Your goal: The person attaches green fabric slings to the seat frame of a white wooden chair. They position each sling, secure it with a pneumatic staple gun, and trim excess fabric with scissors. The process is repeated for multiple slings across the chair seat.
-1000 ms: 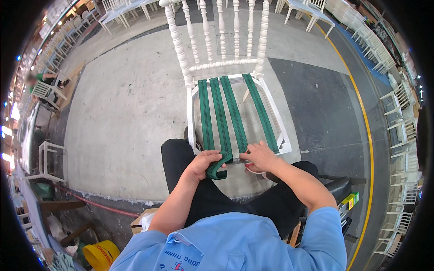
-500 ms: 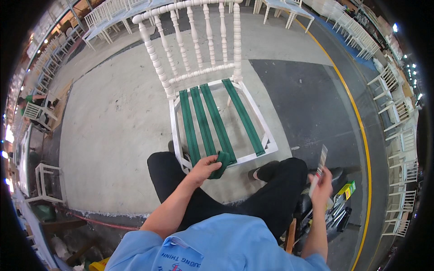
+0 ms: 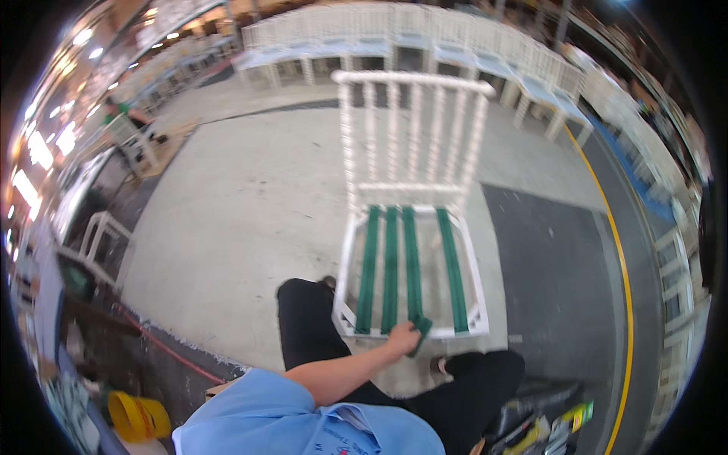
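**Left hand at the near end of the green strap**

I am in a big workshop with a grey concrete floor (image 3: 243,220). I look down at it from up high.

Closest to me is my blue shirt, and then my dark trousers. My knees sit on both sides of the chair's front edge.

My left hand (image 3: 402,338) reaches out from my shirt to the front rail of the white chair (image 3: 413,197). The fingers are curled shut around the loose end of a green strap (image 3: 412,265). That end hangs just over the front rail, right at my fingertips. My right hand is not in the picture, so I cannot say what it is doing. The left hand is the only one near the strap.

The strap runs straight away from my hand. Its long line goes from the front rail to the back rail of the seat frame. So the strap lies ahead of my fingers, and my hand sits at its near end. There are four green straps, all side by side and all running the same way. Mine is the third one from the left.

Past the seat, the chair's back with its thin white posts stands up tall. Far behind it, a long row of white chairs (image 3: 425,45) lines the wall. A yellow line (image 3: 623,258) curves along the floor on my right.
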A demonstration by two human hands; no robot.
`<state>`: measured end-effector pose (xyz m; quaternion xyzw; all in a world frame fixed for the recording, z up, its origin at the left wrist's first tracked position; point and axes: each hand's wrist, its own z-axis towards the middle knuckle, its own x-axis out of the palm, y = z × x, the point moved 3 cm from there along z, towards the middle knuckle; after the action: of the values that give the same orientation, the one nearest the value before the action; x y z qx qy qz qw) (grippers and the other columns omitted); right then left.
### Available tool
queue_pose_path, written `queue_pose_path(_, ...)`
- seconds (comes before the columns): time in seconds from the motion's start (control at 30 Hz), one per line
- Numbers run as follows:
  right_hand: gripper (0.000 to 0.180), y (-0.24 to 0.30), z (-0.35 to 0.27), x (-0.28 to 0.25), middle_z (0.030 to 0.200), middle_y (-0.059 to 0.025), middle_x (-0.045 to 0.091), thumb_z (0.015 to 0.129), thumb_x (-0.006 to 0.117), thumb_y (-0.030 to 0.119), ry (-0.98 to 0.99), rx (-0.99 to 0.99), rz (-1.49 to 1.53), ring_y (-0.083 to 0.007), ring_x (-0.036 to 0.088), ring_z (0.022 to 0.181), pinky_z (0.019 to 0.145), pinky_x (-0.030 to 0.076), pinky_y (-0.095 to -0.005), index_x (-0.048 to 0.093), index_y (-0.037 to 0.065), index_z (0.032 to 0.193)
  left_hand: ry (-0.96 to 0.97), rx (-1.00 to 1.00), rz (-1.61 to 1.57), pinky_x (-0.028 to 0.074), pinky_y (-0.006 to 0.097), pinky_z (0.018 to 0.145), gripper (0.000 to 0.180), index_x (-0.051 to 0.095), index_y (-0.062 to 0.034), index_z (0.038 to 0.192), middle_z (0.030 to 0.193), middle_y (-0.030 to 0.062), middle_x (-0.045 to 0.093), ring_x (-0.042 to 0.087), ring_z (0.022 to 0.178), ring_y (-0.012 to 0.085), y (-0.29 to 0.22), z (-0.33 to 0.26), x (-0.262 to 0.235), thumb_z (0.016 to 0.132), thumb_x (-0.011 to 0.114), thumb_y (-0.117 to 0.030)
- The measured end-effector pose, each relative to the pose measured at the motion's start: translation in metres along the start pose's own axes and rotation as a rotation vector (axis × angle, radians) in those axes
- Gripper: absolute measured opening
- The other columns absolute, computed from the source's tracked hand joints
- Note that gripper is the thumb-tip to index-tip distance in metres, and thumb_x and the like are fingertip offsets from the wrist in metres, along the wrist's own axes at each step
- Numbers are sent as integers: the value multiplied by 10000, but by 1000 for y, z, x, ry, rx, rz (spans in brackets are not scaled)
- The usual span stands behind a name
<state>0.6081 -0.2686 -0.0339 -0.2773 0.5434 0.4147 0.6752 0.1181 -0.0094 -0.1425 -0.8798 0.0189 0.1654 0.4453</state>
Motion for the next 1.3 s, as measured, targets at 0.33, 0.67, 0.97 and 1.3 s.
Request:
queue_pose_path(0.33,290,284,138,14,1097,-198,774,1009,741,238,348,-444,953,-301,726,1012,938,569,-405,764,-25,1129,88,-225,-291,488,379,1086,621,571,32,1486,1431,213,658,638,1307,306,-14,-47,-23,940,674,-245)
queue_pose_path(0.67,624,435,19,47,1185,-107,723,929,791,27,1415,-604,1149,-193,694,1012,861,580,-355,502,-14,1481,127,69,-921,537,321,840,213,671,-34,1173,1030,24,672,641,953,146,-52,-98,-64,1068,654,-218)
queue_pose_path(0.97,339,404,28,104,1123,-152,727,934,730,-50,1342,-809,829,-227,722,965,782,593,-342,665,-58,1267,127,80,-930,489,287,772,170,721,-99,1081,923,-31,663,600,832,100,-95,-77,-80,1052,691,-264)
queue_pose_path(1.3,585,418,74,92,1281,-113,729,1047,707,367,1426,-334,1169,-213,712,1017,845,563,-343,585,-8,1479,145,211,-475,433,287,699,243,695,-25,947,824,-18,622,523,779,75,-70,-72,-50,991,764,-254)
